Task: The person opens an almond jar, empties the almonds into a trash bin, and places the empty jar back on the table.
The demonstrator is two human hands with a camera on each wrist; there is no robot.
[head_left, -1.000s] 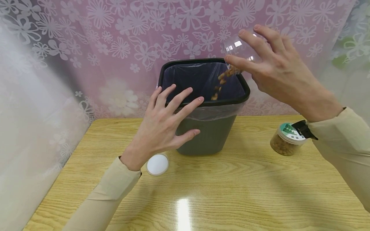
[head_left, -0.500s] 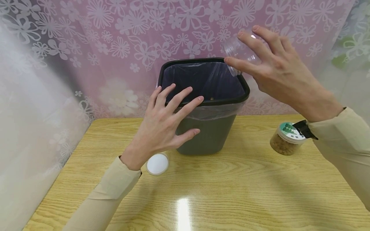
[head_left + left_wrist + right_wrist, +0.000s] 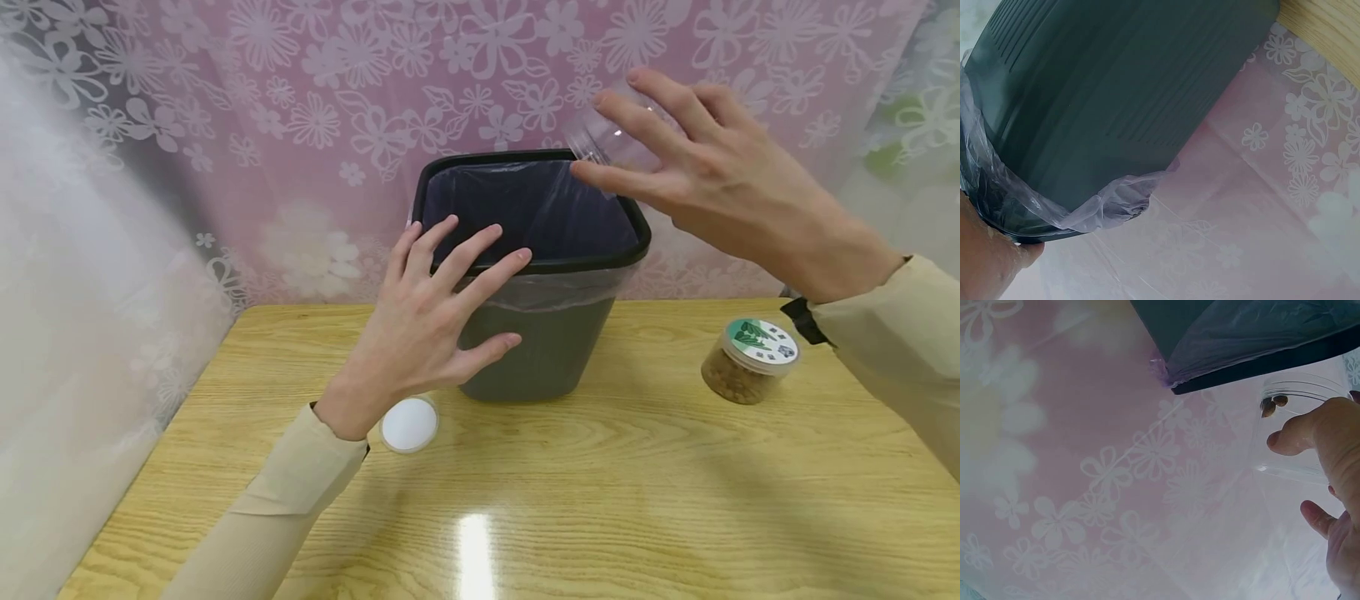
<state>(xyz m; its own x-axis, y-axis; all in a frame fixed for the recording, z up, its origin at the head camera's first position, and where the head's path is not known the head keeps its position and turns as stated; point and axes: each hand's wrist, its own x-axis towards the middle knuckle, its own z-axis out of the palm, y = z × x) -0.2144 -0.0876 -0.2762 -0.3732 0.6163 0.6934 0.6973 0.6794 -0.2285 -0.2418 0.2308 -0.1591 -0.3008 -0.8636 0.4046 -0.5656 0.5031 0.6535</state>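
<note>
My right hand [image 3: 708, 162] grips a clear plastic jar [image 3: 611, 146], tipped mouth-down over the right rim of a dark grey trash bin [image 3: 536, 358]. In the right wrist view a few brown nut-like pieces [image 3: 1269, 407] sit inside the jar [image 3: 1285, 456] near its mouth. My left hand [image 3: 423, 317] rests at the bin's front left rim with fingers spread, the fingertips reaching over the opening. A thin clear liner [image 3: 1079, 215] folds over the bin's rim, as the left wrist view shows. The bottom of the bin's inside is hidden.
A second jar [image 3: 738, 375], lidded with a green and white label and full of brown pieces, stands at the right on the wooden table [image 3: 600, 500]. A round white lid [image 3: 409, 425] lies beside my left wrist. Behind hangs a pink flowered curtain [image 3: 337, 125].
One second ago brown pieces were pouring from the jar into the bin; now none are falling. The right hand and jar have shifted slightly left. My left hand has stayed in place.
</note>
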